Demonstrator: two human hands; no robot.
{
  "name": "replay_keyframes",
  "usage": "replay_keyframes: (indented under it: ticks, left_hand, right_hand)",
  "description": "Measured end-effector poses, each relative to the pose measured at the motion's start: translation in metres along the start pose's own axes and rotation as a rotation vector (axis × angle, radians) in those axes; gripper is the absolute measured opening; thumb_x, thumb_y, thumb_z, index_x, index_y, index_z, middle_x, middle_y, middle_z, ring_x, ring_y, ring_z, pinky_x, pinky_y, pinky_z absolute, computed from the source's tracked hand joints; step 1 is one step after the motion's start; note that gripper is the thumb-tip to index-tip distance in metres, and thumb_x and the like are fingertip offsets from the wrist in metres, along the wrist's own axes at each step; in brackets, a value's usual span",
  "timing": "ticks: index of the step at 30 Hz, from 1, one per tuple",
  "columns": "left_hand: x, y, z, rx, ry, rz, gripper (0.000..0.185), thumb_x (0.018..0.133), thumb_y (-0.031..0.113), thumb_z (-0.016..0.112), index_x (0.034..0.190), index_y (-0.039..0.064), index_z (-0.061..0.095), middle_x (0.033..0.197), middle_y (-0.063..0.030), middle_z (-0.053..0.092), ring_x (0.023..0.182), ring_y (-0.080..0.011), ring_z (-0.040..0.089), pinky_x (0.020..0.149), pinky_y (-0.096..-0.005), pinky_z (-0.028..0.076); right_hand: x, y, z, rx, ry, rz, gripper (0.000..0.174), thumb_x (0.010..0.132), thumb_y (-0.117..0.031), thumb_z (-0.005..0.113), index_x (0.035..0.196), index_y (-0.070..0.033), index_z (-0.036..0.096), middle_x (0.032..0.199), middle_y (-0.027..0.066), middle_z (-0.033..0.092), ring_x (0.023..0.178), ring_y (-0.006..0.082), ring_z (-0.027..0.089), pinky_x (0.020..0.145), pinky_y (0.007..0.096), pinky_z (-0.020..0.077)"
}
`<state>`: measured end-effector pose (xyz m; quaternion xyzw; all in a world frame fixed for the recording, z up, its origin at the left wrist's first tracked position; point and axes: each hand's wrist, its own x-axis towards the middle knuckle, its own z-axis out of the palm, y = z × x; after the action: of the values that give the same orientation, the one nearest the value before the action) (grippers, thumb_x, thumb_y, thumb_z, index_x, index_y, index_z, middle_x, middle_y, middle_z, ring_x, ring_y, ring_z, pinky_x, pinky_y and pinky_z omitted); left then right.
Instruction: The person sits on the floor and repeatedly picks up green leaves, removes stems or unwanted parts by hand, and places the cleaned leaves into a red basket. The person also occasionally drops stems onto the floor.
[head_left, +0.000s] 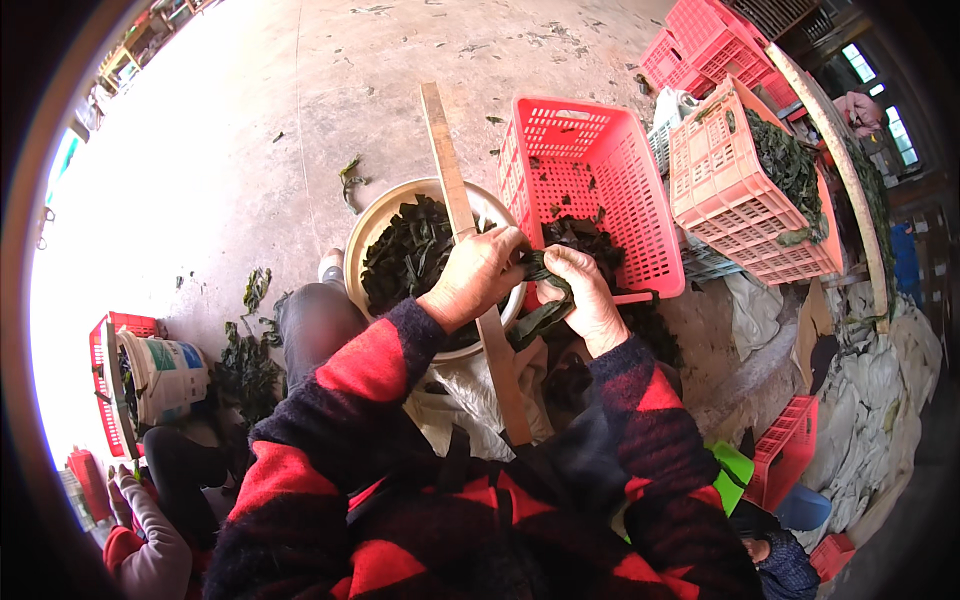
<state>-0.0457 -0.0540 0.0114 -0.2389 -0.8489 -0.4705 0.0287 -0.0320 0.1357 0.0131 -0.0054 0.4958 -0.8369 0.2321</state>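
Observation:
A folded strip of dark green seaweed (546, 315) stretches between my hands, and its loose end hangs below my right hand. My left hand (480, 271) pinches one end of the strip above a wooden board (442, 154). Gripping the strip a little to the right is my right hand (583, 294). The board lies across a round tub (363, 225), whose inside is partly filled with dark seaweed pieces (409, 247). Beside the tub a pink-red plastic crate (626, 195) holds a heap of dark seaweed (581, 236) at its near end.
An orange crate (712, 169) full of seaweed stands at right, near stacked red crates (701, 49). Seaweed (247, 367) lies on the concrete floor by a white bucket (176, 367). Other people sit at lower left (154, 540) and lower right (784, 562).

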Motion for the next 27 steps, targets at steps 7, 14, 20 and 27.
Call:
replay_keyframes:
  ticks: [7,14,20,27]
  left_hand:
    - [-0.007,0.001,0.003,0.363,0.293,0.420,0.045,0.064,0.001,0.068,0.108,0.007,0.064,0.101,-0.0084,0.061,0.090,-0.0283,0.060,0.078,-0.0383,0.048]
    - [-0.005,-0.006,0.011,0.544,0.154,0.449,0.041,0.069,0.006,0.066,0.110,0.001,0.062,0.100,-0.0084,0.061,0.088,-0.0230,0.060,0.080,-0.0362,0.047]
    - [-0.007,-0.005,0.013,0.551,0.104,0.406,0.040,0.073,0.008,0.067,0.112,0.001,0.061,0.101,-0.0095,0.061,0.088,-0.0239,0.060,0.082,-0.0369,0.047]
    - [-0.007,-0.007,0.006,0.503,0.167,0.407,0.034,0.077,0.009,0.069,0.110,0.002,0.063,0.099,-0.0079,0.064,0.088,-0.0250,0.062,0.081,-0.0369,0.048]
  right_hand:
    - [0.001,-0.001,0.009,-0.261,0.007,-0.120,0.023,0.099,-0.021,0.055,0.101,0.000,0.065,0.084,-0.0049,0.059,0.075,0.0030,0.052,0.065,0.0201,0.0422]
    - [0.002,0.007,0.004,-0.357,0.043,-0.123,0.023,0.100,-0.023,0.053,0.098,-0.003,0.064,0.088,-0.0043,0.060,0.082,0.0034,0.053,0.071,0.0204,0.0447]
    - [0.003,0.006,-0.003,-0.585,0.070,-0.164,0.027,0.101,-0.024,0.053,0.099,0.001,0.063,0.088,-0.0049,0.057,0.084,0.0029,0.049,0.075,0.0208,0.0420]
    - [0.007,0.006,0.005,-0.376,0.039,-0.126,0.034,0.102,-0.029,0.051,0.110,0.002,0.063,0.097,-0.0032,0.060,0.093,0.0053,0.052,0.086,0.0236,0.0431]
